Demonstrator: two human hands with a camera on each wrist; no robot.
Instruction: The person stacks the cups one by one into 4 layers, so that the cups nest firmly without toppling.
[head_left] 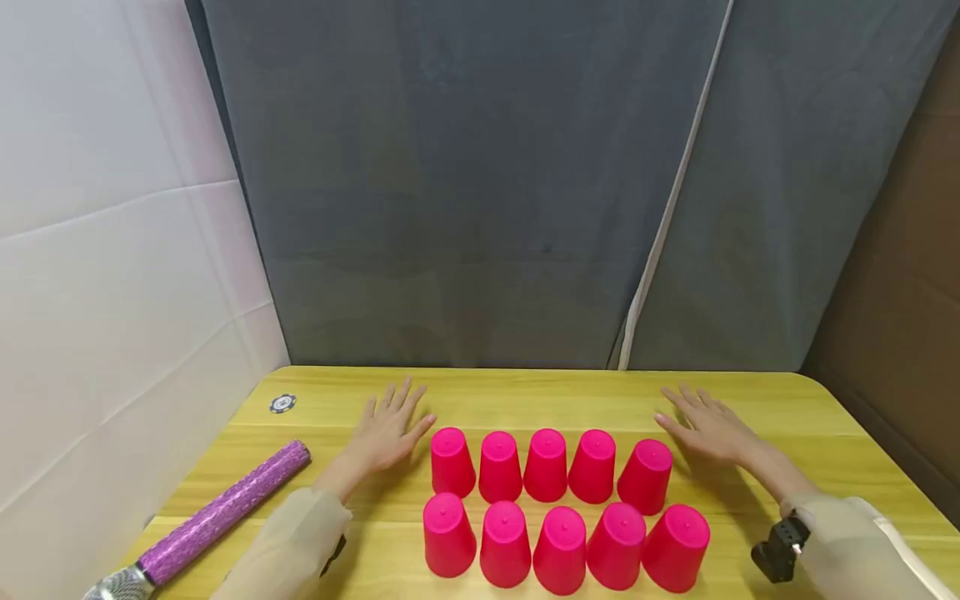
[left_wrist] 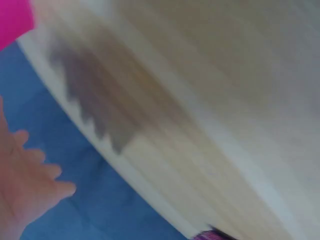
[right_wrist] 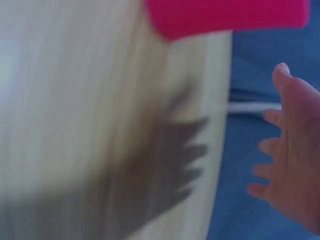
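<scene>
Between two spread hands, ten pink cups (head_left: pixel 558 508) stand upside down in two rows of five on the yellow counter (head_left: pixel 525 396)

Left hand (head_left: pixel 386 433) hovers just left of the back row's end cup (head_left: pixel 452 462), fingers (head_left: pixel 397 398) straight and fanned, holding nothing; right hand (head_left: pixel 708 429) hovers just right of the opposite end cup (head_left: pixel 645 475), fingers (head_left: pixel 686 400) likewise spread and empty. Further left of the left fingers lie a purple glittery roll (head_left: pixel 225 512) and a small round token (head_left: pixel 282 403)
</scene>
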